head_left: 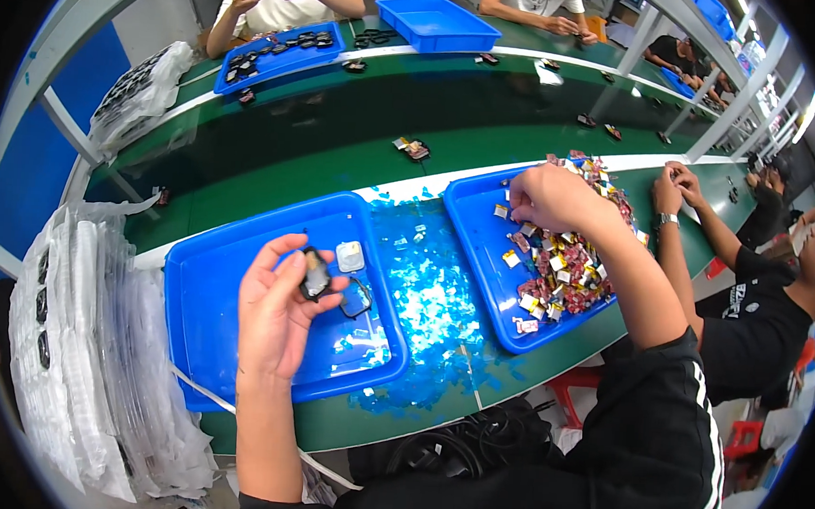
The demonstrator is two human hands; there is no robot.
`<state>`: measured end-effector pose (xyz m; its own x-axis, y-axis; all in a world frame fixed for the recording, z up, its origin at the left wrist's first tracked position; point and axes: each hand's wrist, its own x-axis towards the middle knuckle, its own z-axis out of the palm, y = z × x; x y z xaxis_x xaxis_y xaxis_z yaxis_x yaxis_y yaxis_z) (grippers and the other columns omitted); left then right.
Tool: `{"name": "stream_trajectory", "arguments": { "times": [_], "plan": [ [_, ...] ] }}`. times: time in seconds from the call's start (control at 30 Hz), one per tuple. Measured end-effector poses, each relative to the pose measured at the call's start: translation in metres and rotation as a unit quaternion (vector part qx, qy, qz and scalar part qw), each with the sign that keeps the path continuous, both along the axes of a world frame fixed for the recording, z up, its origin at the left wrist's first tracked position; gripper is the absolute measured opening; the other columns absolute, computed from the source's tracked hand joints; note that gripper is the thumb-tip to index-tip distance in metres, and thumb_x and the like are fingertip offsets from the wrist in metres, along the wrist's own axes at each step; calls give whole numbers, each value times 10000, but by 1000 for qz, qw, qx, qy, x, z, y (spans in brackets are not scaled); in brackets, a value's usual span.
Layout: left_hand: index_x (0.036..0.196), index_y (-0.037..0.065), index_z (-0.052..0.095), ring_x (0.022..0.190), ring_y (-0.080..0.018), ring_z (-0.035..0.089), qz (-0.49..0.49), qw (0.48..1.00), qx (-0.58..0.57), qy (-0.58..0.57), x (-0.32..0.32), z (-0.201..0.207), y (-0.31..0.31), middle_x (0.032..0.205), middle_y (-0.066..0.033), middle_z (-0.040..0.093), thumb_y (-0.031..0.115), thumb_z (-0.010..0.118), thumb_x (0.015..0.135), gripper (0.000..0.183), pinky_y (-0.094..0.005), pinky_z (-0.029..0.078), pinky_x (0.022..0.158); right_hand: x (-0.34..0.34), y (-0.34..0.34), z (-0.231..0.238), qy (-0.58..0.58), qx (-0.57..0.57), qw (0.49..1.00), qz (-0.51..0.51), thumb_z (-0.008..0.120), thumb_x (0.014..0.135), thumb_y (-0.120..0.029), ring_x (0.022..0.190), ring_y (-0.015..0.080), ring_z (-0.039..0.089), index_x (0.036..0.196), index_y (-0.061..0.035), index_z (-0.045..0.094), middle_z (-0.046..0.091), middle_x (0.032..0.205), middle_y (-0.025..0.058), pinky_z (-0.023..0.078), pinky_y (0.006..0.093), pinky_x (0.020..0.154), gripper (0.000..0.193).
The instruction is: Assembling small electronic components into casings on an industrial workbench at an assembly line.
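Note:
Above the left blue tray [205, 290], my left hand [277, 317] holds a small black plastic casing [315, 275] with a pale inside, pinched between thumb and fingers. In that tray, beside my fingertips, are a white square piece [350, 256] and a black looped part [358, 298]. My right hand [562, 200] reaches over the right blue tray [482, 245], fingers curled down and closed. Whatever they hold, if anything, is hidden. Under that hand lies a heap of small red circuit boards with silvery and yellow parts [563, 276].
Blue film scraps [433, 302] litter the green bench between the trays. Stacked clear plastic packaging [98, 349] stands at the left. Beyond runs a green conveyor belt [312, 139] bearing a few small assemblies [413, 149]. Co-workers sit opposite and at my right, where a person's hands [676, 186] are close.

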<state>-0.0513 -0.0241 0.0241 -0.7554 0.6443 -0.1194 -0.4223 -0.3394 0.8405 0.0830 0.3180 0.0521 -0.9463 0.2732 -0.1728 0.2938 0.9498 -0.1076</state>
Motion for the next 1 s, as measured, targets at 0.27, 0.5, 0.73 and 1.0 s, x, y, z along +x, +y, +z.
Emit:
{"name": "stream_trajectory", "arguments": {
  "times": [0.27,0.5,0.73,1.0],
  "plan": [
    [1341,24,402,1052,-317,656,-46,999,-14,14,26,-6,23,1241,-222,583,-30,548,922,447,-358,575,892,49,-21,-10,114,58,990,54,766,726,-193,901,314,625,838,-61,692,652,869,115,497,420,806,188],
    [1218,-19,529,1060,-274,648,-55,997,-35,46,27,-15,18,1225,-184,586,-34,558,917,303,-348,552,929,68,-41,-19,89,13,994,61,771,703,-162,914,319,597,823,-57,657,615,855,112,470,435,816,196],
    [1221,-27,570,1041,-221,638,-87,984,-48,146,33,-22,25,1221,-136,592,16,549,943,281,-328,536,879,74,-61,-1,259,-40,965,-5,666,778,5,784,322,621,849,-9,659,649,814,142,488,412,725,72],
    [1029,43,714,875,-134,588,-168,906,-116,370,56,-13,28,1038,-72,572,87,732,844,191,-257,482,720,46,-143,-6,279,-452,847,-13,739,818,-6,771,111,669,926,15,679,691,850,63,540,241,681,126]
  ]
}}
